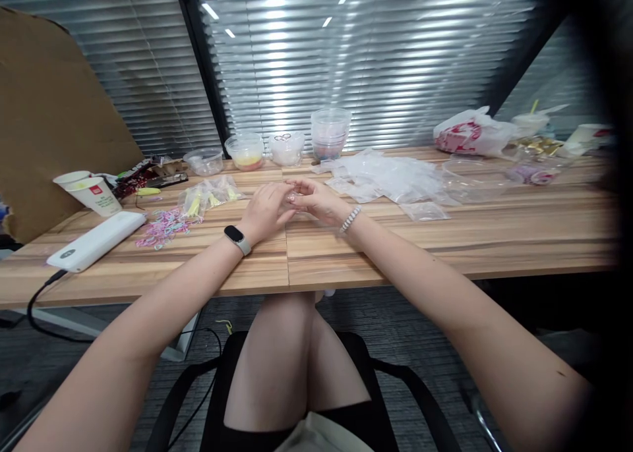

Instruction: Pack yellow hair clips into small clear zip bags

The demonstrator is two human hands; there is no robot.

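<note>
My left hand (pixel 267 209) and my right hand (pixel 320 201) meet over the middle of the wooden table (pixel 252 257). Between them is a small clear plastic bag (pixel 289 205), mostly covered by the fingers. The fingers of my right hand are pinched on it, and my left hand curls over its other side. To the left lie small bags with yellow pieces (pixel 210 198) and a loose pile of pink, blue and white little rings or clips (pixel 168 226). A spread heap of clear plastic bags (pixel 390 178) lies right of my hands.
Clear tubs (pixel 244 152) and stacked plastic cups (pixel 330 134) stand along the back by the blinds. At left are paper cups (pixel 96 196), a white power bank (pixel 99 240) with a black cable, and a cardboard panel (pixel 54 109). A plastic carrier bag (pixel 475 132) sits at back right.
</note>
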